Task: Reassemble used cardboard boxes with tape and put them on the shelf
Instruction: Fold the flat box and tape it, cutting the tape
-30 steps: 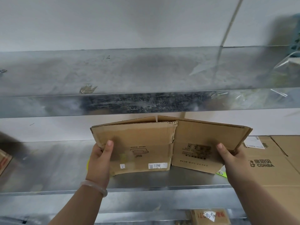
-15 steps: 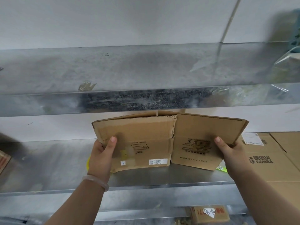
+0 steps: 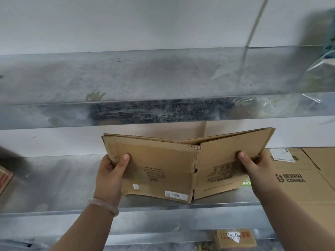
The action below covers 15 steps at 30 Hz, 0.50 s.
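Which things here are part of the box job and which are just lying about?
In the job: cardboard box, gripped by left hand and right hand; middle shelf.
Lying about: CONBA carton at right; small labelled box below; plastic bag on top shelf.

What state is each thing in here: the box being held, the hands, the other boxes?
Cardboard box: half-unfolded into a shallow V, not squared, held by both hands.
Left hand: grips the box's left edge, thumb in front.
Right hand: grips its right edge, thumb in front.
CONBA box: assembled, top flaps shut, standing on the shelf.
Small labelled box: below that shelf, partly out of view.
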### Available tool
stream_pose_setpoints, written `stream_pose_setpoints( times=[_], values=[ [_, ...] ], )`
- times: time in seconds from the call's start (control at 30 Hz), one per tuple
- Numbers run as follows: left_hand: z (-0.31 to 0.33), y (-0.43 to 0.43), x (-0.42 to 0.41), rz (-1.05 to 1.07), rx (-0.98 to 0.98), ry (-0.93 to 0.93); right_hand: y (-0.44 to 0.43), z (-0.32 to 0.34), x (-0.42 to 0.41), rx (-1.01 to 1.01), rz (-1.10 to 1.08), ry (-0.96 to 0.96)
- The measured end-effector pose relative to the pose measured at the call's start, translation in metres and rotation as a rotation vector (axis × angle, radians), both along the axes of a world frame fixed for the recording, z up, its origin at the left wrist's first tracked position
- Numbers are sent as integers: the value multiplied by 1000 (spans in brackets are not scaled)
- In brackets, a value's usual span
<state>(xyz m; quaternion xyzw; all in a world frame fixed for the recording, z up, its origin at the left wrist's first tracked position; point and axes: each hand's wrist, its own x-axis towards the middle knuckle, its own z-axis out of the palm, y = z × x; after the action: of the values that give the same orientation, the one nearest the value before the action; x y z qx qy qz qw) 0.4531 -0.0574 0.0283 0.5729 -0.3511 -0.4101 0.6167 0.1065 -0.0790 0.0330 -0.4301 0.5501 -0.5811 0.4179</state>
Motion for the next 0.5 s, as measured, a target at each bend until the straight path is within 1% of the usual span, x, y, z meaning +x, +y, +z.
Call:
stream_pose_setpoints(
  times=[0.1,0.27,0.4,0.5],
  values=[
    [-1,4,4,12,-11,20,5,1,2,7,-53,85],
    [5,14,-2,-6,-13,-13,12,5,14,13,-177,266],
    [7,22,16,-113,37,-19,15,12,22,81,-245,407],
    [17,20,28,-194,45,47,22,18,28,5,-259,514]
  ],
)
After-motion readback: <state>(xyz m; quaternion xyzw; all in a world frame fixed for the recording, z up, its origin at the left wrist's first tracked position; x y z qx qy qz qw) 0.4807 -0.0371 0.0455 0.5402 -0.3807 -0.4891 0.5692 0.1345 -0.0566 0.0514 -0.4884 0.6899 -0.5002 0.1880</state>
